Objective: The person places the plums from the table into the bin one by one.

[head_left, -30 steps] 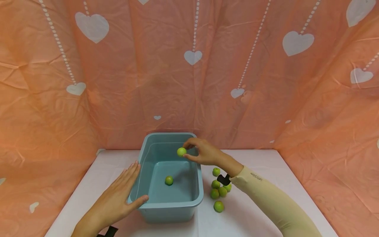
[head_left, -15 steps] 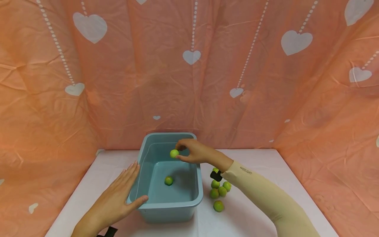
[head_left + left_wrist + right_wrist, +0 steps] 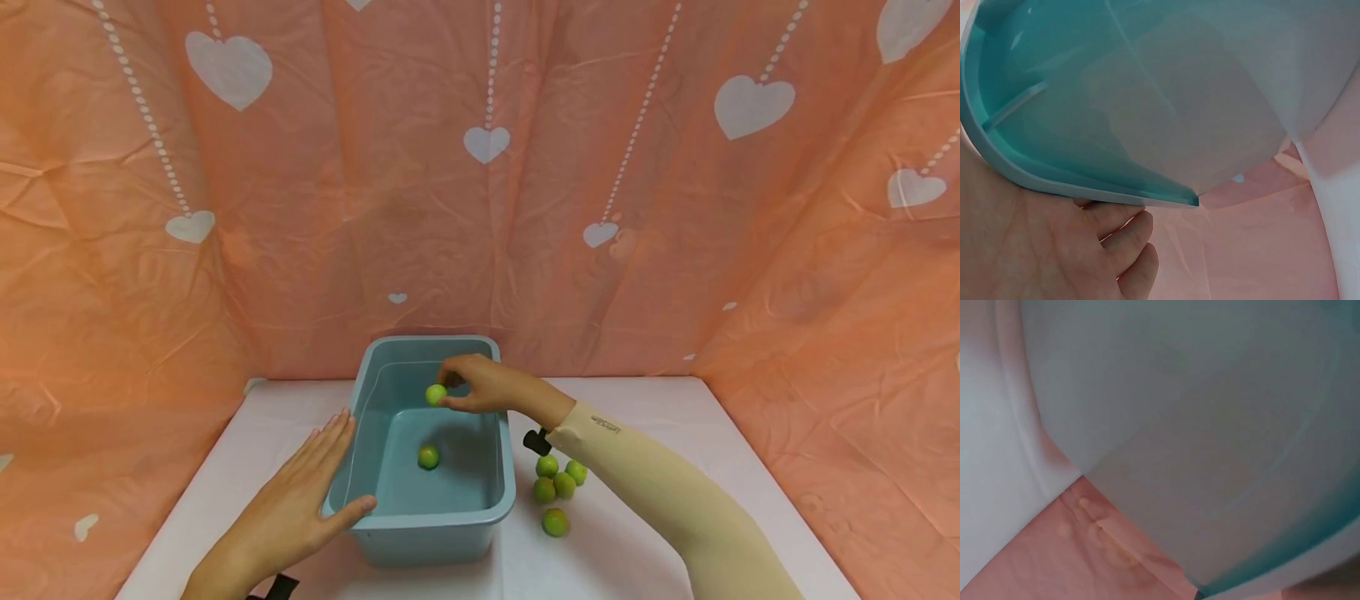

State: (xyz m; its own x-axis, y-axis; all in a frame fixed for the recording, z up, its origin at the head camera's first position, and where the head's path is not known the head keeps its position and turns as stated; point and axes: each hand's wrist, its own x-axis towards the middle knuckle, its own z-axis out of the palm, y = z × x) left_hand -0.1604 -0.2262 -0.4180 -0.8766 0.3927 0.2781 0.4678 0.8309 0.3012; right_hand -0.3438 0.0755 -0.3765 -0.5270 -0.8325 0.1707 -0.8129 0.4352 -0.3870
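Note:
A blue-grey plastic basin [image 3: 427, 521] stands on the white table. My right hand [image 3: 483, 385] pinches a small round green lime [image 3: 436, 395] between thumb and fingers, above the basin's inside toward its far end. Another lime [image 3: 428, 456] lies on the basin floor. With fingers straight, my left hand [image 3: 296, 492] rests along the basin's left rim, its thumb over the near corner. In the left wrist view the palm and fingers lie right at the rim [image 3: 1054, 186]. The right wrist view shows the basin's outer wall [image 3: 1179, 425]; the held lime is out of sight there.
Right of the basin, several limes [image 3: 565, 485] sit in a cluster on the white tabletop [image 3: 637, 550], with one lime [image 3: 555, 522] nearer the front. The right forearm passes over that side. A peach curtain [image 3: 420, 208] with white hearts surrounds the table.
My right hand has moved left and slightly down with the lime, farther in over the basin. The left hand stays where it was on the rim.

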